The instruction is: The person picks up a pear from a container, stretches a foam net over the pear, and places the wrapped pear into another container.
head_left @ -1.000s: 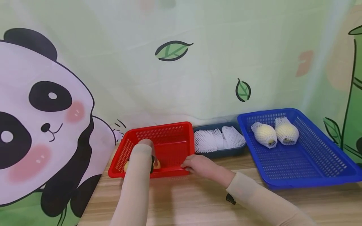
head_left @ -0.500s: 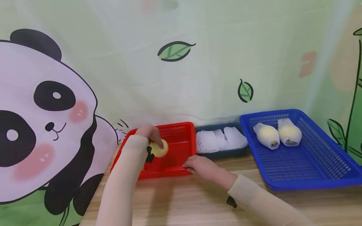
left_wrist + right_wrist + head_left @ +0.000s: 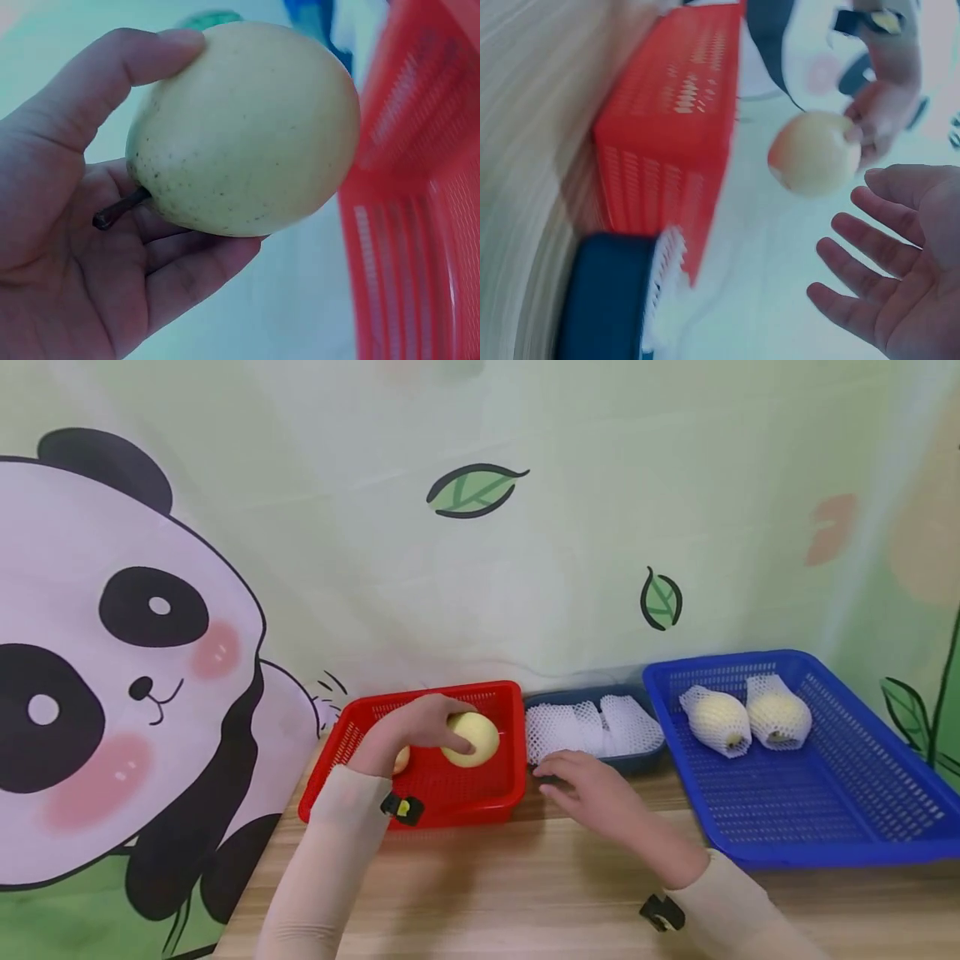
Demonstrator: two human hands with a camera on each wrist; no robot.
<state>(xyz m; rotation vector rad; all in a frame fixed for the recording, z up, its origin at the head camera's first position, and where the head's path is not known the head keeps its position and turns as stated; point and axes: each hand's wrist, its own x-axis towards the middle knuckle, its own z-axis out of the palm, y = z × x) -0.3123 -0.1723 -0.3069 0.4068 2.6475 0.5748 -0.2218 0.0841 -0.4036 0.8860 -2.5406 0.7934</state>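
Observation:
A pale yellow pear [image 3: 477, 745] is held in my left hand [image 3: 423, 720], above the red basket [image 3: 517, 789] in the head view. In the left wrist view the thumb lies along one side of the pear [image 3: 247, 135] and the fingers curl behind it, its dark stem pointing toward the palm. My right hand [image 3: 592, 789] hovers in front of the navy tray [image 3: 633, 762]; the right wrist view shows that hand [image 3: 900, 262] with fingers spread and nothing in it. Another piece of fruit [image 3: 402, 760], partly hidden by the left wrist, lies in the red basket.
White foam net sleeves [image 3: 562, 731] lie in the navy tray, between the two baskets. At the right, a larger blue basket [image 3: 693, 810] holds two netted pears [image 3: 778, 714]. All stand on a wooden table [image 3: 480, 893] against a panda-print backdrop [image 3: 360, 527].
My left hand has lifted the pear out of the red basket and moved right with it. My right hand has left the basket's rim, moved right and opened.

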